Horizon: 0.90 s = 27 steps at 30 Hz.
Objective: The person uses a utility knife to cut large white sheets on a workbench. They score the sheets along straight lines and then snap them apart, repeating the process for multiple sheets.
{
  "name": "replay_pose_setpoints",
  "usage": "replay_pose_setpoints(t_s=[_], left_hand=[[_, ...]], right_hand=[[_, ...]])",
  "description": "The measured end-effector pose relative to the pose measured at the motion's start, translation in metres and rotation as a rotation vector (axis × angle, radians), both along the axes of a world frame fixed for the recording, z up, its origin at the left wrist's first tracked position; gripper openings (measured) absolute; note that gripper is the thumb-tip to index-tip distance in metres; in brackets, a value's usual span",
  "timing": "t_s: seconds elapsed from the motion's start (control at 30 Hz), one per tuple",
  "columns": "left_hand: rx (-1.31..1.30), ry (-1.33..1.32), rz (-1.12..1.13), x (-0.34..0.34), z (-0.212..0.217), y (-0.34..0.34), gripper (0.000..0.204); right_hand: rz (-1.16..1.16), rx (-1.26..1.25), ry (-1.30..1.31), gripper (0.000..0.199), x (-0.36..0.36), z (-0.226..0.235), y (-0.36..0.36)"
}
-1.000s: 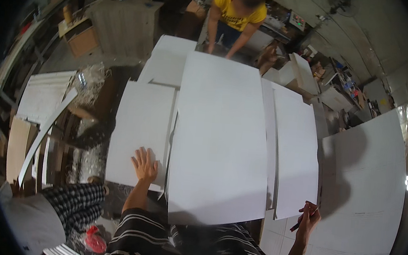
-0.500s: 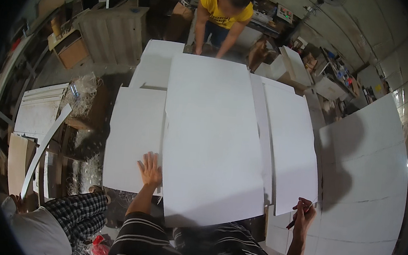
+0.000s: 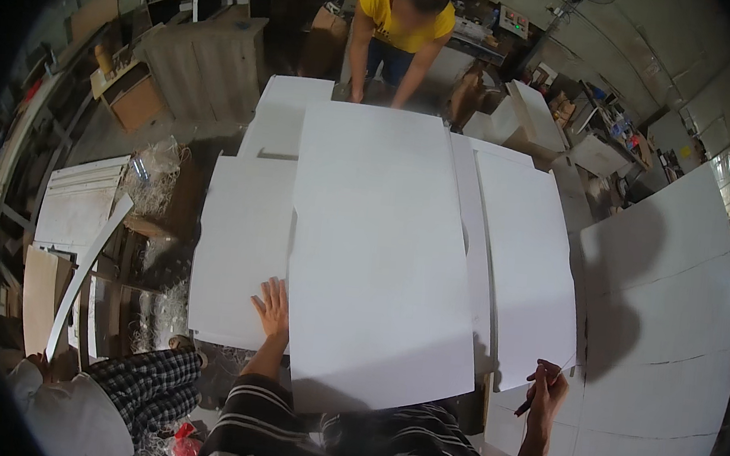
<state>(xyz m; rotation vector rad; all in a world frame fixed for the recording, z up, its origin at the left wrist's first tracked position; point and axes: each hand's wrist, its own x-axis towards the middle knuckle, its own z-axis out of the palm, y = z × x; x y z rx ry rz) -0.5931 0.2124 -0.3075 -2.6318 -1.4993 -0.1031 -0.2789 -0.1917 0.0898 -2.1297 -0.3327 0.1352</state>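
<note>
Large white panel (image 3: 384, 256) fills middle of head view I watch remotely, running lengthwise between left white panel (image 3: 242, 243) and right white panel (image 3: 528, 268). Left hand (image 3: 273, 309), fingers spread, rests on left white panel, just beside central edge. Right hand (image 3: 547, 388), near lower corner of right white panel, grips slim dark tool (image 3: 524, 408). Beyond far end, I see person in yellow shirt (image 3: 391, 29) leaning forward

Large white panel (image 3: 385, 247), flat, white board (image 3: 240, 252) alongside, tilted dark tool (image 3: 524, 408)
</note>
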Motion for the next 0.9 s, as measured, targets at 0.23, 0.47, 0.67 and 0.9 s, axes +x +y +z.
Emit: replay_pose_setpoints(t_s=[0.23, 0.47, 0.67, 0.9], left_hand=[[-0.387, -0.08, 0.021, 0.007, 0.005, 0.002, 0.079], [-0.45, -0.06, 0.02, 0.008, 0.023, 0.001, 0.075], [-0.544, -0.115, 0.048, 0.012, 0.03, 0.002, 0.074], [0.199, 0.105, -0.066, -0.011, -0.047, -0.008, 0.068]], right_hand=[[-0.043, 0.057, 0.026, 0.023, 0.002, 0.012, 0.023], [0.013, 0.041, 0.092, 0.022, 0.006, 0.006, 0.033], [-0.046, 0.09, 0.094, 0.02, 0.01, 0.001, 0.034], [0.028, 0.078, 0.061, 0.019, 0.037, -0.006, 0.026]])
